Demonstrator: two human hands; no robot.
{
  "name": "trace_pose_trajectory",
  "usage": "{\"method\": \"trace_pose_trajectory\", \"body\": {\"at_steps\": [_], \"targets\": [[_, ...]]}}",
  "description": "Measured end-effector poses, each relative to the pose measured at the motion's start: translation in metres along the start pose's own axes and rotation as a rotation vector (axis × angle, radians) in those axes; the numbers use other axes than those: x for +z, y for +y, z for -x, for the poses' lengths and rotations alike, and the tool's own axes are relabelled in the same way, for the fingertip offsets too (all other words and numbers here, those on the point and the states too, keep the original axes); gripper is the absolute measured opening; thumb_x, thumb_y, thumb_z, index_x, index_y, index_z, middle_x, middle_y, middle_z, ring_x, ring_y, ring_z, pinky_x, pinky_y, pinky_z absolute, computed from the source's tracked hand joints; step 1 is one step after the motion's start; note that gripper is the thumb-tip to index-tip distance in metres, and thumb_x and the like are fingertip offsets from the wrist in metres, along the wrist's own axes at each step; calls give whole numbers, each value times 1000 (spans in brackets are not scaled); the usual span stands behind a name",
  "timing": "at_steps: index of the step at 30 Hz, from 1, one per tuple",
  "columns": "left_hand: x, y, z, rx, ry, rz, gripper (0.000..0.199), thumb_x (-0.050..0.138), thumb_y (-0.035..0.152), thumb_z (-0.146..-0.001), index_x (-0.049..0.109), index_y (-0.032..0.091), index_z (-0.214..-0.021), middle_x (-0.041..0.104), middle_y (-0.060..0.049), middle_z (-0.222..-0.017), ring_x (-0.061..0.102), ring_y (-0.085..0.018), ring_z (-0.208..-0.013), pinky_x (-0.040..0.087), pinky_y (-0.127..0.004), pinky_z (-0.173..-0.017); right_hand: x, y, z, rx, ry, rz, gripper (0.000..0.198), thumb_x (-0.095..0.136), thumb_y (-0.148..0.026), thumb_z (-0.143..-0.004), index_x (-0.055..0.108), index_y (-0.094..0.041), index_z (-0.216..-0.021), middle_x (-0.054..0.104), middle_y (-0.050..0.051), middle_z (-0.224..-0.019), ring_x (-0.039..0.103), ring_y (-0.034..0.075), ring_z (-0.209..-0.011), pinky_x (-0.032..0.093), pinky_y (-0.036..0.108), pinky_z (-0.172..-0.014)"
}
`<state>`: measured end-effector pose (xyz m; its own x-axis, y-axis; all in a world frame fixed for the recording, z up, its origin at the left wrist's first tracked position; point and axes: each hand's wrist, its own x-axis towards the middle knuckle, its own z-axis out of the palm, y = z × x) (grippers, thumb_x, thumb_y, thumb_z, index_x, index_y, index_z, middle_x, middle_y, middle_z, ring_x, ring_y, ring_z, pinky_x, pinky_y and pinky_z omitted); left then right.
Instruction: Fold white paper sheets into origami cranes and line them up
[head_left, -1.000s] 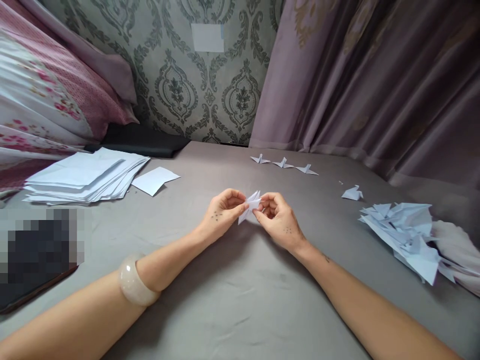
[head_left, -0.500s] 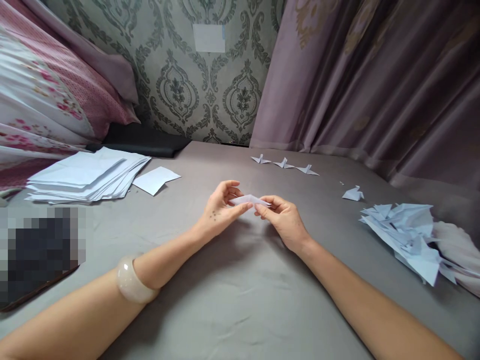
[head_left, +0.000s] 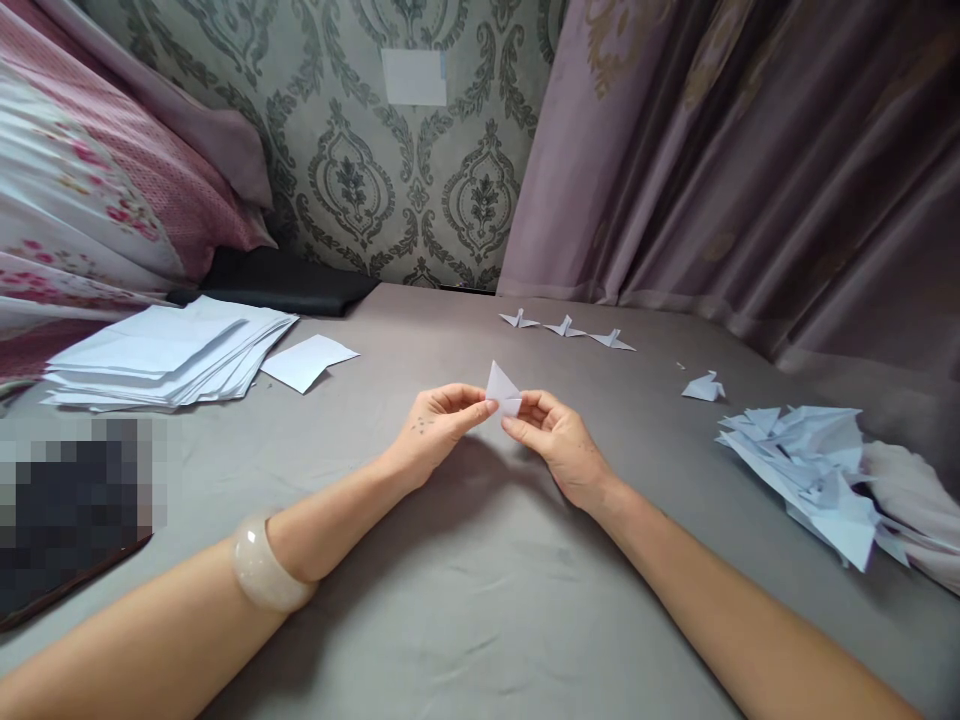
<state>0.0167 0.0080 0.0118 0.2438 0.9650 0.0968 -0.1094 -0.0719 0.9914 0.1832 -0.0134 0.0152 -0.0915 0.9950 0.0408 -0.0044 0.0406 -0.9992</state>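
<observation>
A small piece of folded white paper [head_left: 504, 388] is held up above the grey cloth, its pointed tip facing upward. My left hand [head_left: 442, 425] pinches its left edge between thumb and fingers. On the other side, my right hand [head_left: 559, 440] grips the lower right edge, with the thumb in front. Both hands are closed on the same paper, and the fingers behind it are partly hidden. A pale bangle [head_left: 270, 565] circles my left wrist.
A stack of white paper sheets [head_left: 161, 350] lies at left, beside a loose sheet [head_left: 309, 362]. Three paper cranes [head_left: 566, 327] stand in a row at the back. Another folded bird [head_left: 705, 386] sits near a pile of folded papers [head_left: 810, 470] at right. A blurred dark object [head_left: 71, 520] lies front left.
The folded paper has turned from a wide, flat, sideways position to standing with its point up. Both hands have shifted their hold on it; the left fingers have drawn closer together.
</observation>
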Motion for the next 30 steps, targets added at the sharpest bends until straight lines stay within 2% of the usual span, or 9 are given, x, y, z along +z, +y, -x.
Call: {"method": "trace_pose_trajectory", "body": {"at_steps": [3,6,8,10,12,15,19,24,30], "targets": [[-1,0,0,156,17,-215,18,68,33,-77,68,16,-79,65,-2,-75,55,-12,-67,42,-24,-65,-3,2,-4,-209,100,244,23,71,-33,-72,62,-21,-90,63,3,-90,57,15,-82,45,29,-71],[-2,-3,0,442,45,-517,13,61,27,-83,66,16,-79,64,-2,-75,55,-12,-69,42,-24,-64,-7,5,-6,-465,138,484,7,64,-27,-79,62,-21,-80,61,1,-80,54,14,-71,43,28,-67],[-4,-6,0,638,59,-734,13,55,24,-87,65,17,-83,66,-4,-81,57,-13,-73,43,-25,-69,-9,7,-5,-610,142,648,5,59,-21,-83,62,-21,-80,61,2,-79,54,15,-73,43,28,-70],[-7,-9,1,777,48,-964,15,49,22,-90,63,17,-86,67,-5,-87,56,-15,-76,42,-28,-73,-11,8,-3,-690,145,831,11,53,-15,-85,63,-21,-83,63,3,-82,55,16,-78,42,30,-74],[-9,-10,1,829,-3,-1171,19,43,20,-92,61,18,-87,66,-7,-92,55,-17,-80,41,-30,-75,-12,10,0,-702,117,1017,17,49,-12,-85,63,-21,-85,64,5,-86,54,18,-82,41,31,-77],[-10,-10,1,749,-180,-1352,26,36,19,-93,60,17,-84,63,-9,-92,53,-19,-82,40,-31,-73,-12,13,4,-612,10,1177,21,46,-10,-85,63,-21,-86,63,5,-87,54,18,-81,40,30,-75],[-11,-6,1,517,-345,-1288,27,36,21,-93,61,17,-85,61,-8,-86,55,-19,-82,42,-28,-68,-11,12,7,-400,-75,1117,19,50,-12,-81,65,-23,-83,63,3,-86,55,15,-76,39,27,-65],[-12,-2,3,349,-341,-1155,19,48,26,-87,65,19,-83,63,-6,-89,57,-20,-86,42,-27,-68,-16,8,4,-307,-127,990,13,56,-19,-79,68,-24,-78,63,2,-84,56,14,-74,39,26,-64],[-14,-4,-3,194,-279,-967,19,53,31,-83,67,20,-77,63,-4,-85,56,-17,-73,41,-26,-66,-21,9,-4,-134,-152,815,15,57,-31,-79,68,-22,-73,64,2,-87,55,12,-68,41,27,-64]]}}
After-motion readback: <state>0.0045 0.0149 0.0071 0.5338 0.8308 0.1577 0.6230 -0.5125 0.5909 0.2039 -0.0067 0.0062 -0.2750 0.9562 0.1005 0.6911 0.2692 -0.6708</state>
